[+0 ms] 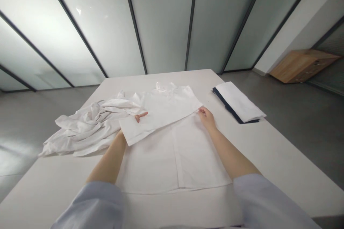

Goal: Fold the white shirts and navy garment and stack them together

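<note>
A white collared shirt lies spread on the table, its collar toward the far side. One wide flap of it, perhaps a sleeve, slants across the body, its lower left corner nearest me. My right hand is closed, pinching the fabric at the shirt's right edge. On the left, my left hand is mostly hidden under the flap. Only a few fingertips show over the cloth, closed on it as far as can be seen.
Crumpled white cloth is heaped left of the shirt, touching it. On the right, a folded white garment rests on a dark folded one near the table edge. The white table stands before frosted glass panels. A wooden cabinet is at far right.
</note>
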A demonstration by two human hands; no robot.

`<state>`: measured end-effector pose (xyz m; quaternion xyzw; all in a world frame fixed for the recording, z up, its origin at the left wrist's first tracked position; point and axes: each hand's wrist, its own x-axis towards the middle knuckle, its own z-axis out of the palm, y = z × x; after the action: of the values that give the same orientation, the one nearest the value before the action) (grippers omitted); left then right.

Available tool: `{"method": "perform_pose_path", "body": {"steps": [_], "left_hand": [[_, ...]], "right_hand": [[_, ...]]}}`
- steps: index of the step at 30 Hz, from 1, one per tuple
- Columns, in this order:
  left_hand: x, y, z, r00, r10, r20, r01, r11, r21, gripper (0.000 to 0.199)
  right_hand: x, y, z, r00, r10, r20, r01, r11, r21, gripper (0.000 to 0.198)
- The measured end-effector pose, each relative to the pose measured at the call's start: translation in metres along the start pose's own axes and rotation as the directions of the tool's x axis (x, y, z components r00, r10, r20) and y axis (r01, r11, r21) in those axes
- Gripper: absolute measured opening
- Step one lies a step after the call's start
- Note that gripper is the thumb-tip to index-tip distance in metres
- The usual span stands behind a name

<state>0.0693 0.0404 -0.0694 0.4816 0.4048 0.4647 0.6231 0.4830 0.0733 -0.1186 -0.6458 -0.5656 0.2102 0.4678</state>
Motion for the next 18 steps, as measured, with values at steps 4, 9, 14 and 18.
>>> {"method": "perform_pose_path", "body": {"steps": [4, 9, 14, 18], "left_hand": [[-0.024, -0.003, -0.017, 0.996, -0.055, 0.064, 0.068, 0.97, -0.234, 0.037], [-0.036, 0.006, -0.012, 0.949, -0.311, -0.046, 0.307, 0.949, -0.074, 0.064], [-0.062, 0.03, -0.022, 0.909, -0.397, -0.129, 0.417, 0.846, 0.331, 0.06], [-0.078, 0.042, -0.02, 0.899, -0.439, 0.007, 0.384, 0.793, 0.474, 0.04]], "right_hand": [[-0.001, -0.003, -0.003, 1.0, 0.011, -0.004, -0.011, 0.999, -0.042, 0.025], [-0.003, -0.006, -0.001, 1.0, 0.0, -0.001, 0.0, 0.99, -0.141, 0.023], [-0.003, -0.006, 0.002, 0.999, -0.047, 0.002, 0.045, 0.948, -0.315, 0.03], [0.005, -0.004, 0.004, 0.998, -0.055, 0.024, 0.06, 0.907, -0.417, 0.037]]}}
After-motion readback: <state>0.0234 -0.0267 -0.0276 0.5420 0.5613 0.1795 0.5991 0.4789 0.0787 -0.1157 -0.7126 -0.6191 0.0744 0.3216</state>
